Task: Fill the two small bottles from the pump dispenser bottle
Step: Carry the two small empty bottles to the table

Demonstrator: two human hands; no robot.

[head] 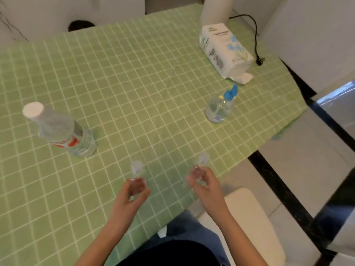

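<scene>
Each of the hands, left hand (132,191) and right hand (201,182), grips one small bottle at the counter's (134,77) near edge, while the upright pump dispenser bottle (220,108) stands at one o'clock, nearer the right hand.

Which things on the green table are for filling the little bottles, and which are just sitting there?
For the job:
pump bottle
little bottle in the left hand
little bottle in the right hand

Just lying about:
big bottle with white cap
tissue pack
black cord and plug
</scene>
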